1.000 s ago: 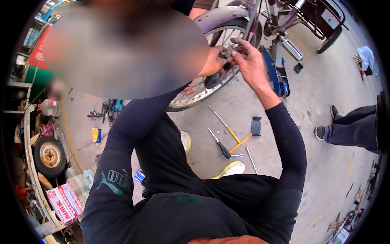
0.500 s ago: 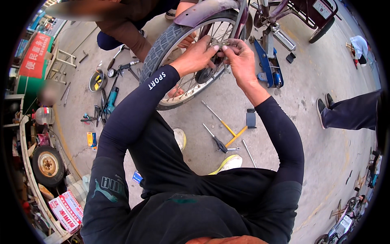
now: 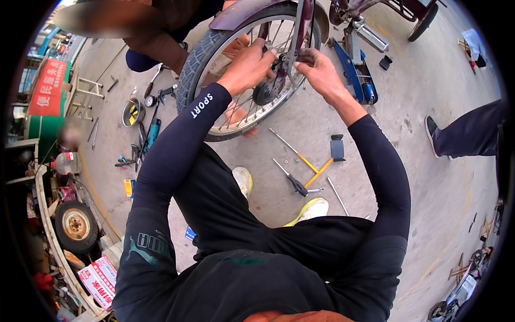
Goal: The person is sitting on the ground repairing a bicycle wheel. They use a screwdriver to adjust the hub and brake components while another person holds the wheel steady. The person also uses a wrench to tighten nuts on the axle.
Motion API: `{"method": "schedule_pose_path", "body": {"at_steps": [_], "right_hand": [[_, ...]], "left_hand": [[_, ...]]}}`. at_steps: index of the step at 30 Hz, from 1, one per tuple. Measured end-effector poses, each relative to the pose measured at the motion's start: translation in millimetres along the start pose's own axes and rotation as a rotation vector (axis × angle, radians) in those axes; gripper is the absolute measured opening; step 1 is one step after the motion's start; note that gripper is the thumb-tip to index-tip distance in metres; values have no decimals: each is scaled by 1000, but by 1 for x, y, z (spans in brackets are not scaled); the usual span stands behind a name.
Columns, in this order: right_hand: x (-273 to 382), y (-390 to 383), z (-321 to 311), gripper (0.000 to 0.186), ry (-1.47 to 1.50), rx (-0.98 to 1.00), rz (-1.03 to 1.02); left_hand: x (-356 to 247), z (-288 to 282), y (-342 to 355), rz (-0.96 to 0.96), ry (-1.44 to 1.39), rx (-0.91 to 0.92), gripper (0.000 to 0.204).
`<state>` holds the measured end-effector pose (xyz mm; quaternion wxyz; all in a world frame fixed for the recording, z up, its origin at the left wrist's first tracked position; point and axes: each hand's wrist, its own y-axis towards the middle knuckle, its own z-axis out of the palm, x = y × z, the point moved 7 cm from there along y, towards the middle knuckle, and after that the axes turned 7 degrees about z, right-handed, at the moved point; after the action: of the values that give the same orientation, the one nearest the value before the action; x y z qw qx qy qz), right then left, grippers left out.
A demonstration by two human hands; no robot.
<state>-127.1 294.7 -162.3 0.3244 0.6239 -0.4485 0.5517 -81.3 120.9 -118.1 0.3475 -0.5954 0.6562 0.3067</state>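
In front of me stands a wheel (image 3: 188,80) with a grey tyre, under a purple mudguard (image 3: 247,15) and fork (image 3: 304,27). My left hand (image 3: 248,67) reaches over the spokes to the left of the hub, fingers bent and drawn together; what they hold is hidden. On the other side of the fork my right hand (image 3: 323,75) has its thumb and fingers pinched beside a grey metal stay (image 3: 293,64) near the axle. Whatever sits in that pinch is too small to tell. A dark round hub part (image 3: 265,92) shows below my left hand.
A co-worker's hand (image 3: 236,112) is behind the spokes. A blue jack (image 3: 351,75) stands right of the wheel. On the ground lie a yellow-handled T-shaped tool (image 3: 316,174), a screwdriver (image 3: 295,183), a metal rod (image 3: 338,196), a teal power tool (image 3: 153,133) and a metal bowl (image 3: 133,112).
My hands, together at the axle before, are now apart on either side of the fork. The view has shifted a little. The bystander's leg at the right has moved.
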Motion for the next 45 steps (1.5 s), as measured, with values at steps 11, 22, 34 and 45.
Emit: {"method": "schedule_pose_path", "body": {"at_steps": [11,22,34,45], "right_hand": [[-7,2,20,50,321,146,41],[-5,-1,23,42,497,100,68],[-12,6,24,46,491,122,54],[-8,6,26,42,504,40,18]], "left_hand": [[-5,-7,-7,17,-70,23,30],[-42,6,-20,274,570,-186,24],[-31,-5,-29,125,480,-231,30],[-17,2,-37,9,-138,-283,27]]}}
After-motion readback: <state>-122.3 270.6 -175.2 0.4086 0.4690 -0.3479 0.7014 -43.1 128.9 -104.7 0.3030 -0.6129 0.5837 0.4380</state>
